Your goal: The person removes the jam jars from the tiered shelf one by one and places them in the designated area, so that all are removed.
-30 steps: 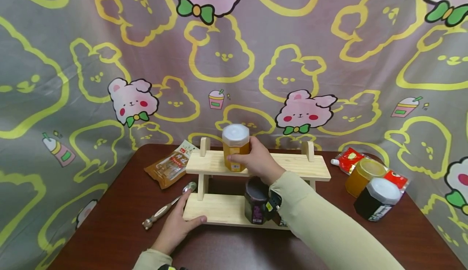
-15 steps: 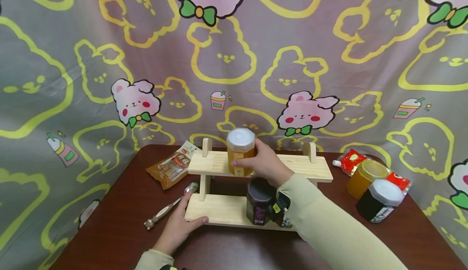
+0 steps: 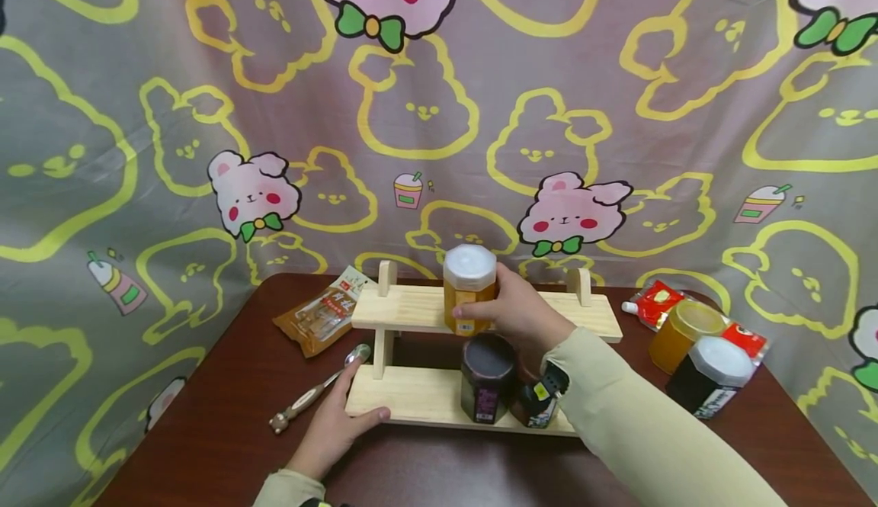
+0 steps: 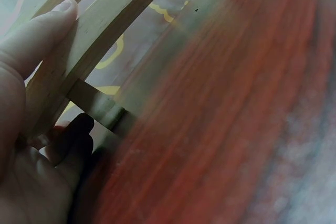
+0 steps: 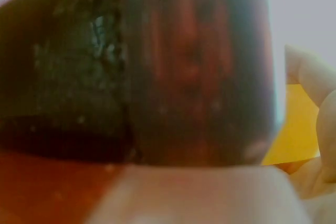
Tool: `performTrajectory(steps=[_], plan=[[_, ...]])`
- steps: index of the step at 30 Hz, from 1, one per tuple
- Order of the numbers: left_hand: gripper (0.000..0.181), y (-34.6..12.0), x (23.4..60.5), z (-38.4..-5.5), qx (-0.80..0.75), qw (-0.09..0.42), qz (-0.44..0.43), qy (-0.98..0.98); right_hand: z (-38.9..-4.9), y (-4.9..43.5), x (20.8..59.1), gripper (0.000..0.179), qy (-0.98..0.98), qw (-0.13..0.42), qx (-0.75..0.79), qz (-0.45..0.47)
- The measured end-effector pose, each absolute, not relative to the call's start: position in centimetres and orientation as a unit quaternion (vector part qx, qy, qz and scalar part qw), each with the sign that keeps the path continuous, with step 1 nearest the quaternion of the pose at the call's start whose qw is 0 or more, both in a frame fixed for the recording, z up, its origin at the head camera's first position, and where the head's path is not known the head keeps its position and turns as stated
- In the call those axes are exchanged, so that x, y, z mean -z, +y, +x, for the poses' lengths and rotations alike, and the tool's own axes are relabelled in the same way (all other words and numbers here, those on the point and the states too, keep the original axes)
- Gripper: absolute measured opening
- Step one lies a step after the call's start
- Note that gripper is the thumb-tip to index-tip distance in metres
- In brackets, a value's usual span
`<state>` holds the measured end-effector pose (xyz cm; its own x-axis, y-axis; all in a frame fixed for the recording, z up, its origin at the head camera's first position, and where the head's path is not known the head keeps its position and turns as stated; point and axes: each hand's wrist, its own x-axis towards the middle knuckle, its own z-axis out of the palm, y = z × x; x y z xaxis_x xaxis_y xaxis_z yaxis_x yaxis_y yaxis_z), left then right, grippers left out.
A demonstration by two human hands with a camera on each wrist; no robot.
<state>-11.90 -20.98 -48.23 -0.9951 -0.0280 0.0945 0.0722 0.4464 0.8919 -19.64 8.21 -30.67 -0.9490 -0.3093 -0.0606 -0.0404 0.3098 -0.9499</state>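
Observation:
My right hand [image 3: 524, 312] grips a honey jar [image 3: 459, 287] with a white lid, thumb across its front, over the upper board of a two-tier wooden rack [image 3: 405, 389]. Amber from this jar [image 5: 289, 127] shows past the fingers in the right wrist view. My left hand [image 3: 336, 425] holds the left end of the lower board; in the left wrist view its thumb [image 4: 44, 35] lies along the wood and its fingers curl behind. A dark jar [image 3: 487, 385] stands on the lower board. Beside it, another dark jar [image 3: 542, 413] is partly hidden by my right wrist.
At the right of the table lie an amber jar [image 3: 679, 335] with a yellow lid, a black jar [image 3: 716, 362] with a white lid, and red pouches [image 3: 661, 301]. Left of the rack are an orange food packet [image 3: 318, 316] and a spoon [image 3: 309, 398]. A printed curtain [image 3: 425, 110] hangs behind.
My right hand has moved the honey jar to the right along the upper board and slightly toward me. The left hand keeps its hold on the rack.

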Motion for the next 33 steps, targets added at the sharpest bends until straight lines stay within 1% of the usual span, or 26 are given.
performTrajectory(steps=[8, 19, 27, 33], plan=[[0.105, -20.9, 48.2, -11.9, 0.524, 0.046, -0.013, -0.85, -19.5, 9.3, 30.6, 0.079, 0.837, 0.097, 0.525, -0.116], [0.105, -21.0, 48.1, -11.9, 0.526, 0.048, -0.013, -0.849, -19.3, 11.1, 30.8, 0.081, 0.845, 0.09, 0.513, -0.122], [0.104, -21.0, 48.3, -11.8, 0.52, 0.052, -0.012, -0.852, -19.1, 12.4, 30.8, 0.082, 0.846, 0.096, 0.513, -0.111], [0.104, -21.0, 48.3, -11.9, 0.526, 0.05, -0.013, -0.849, -19.0, 13.6, 31.0, 0.084, 0.85, 0.081, 0.507, -0.116]])
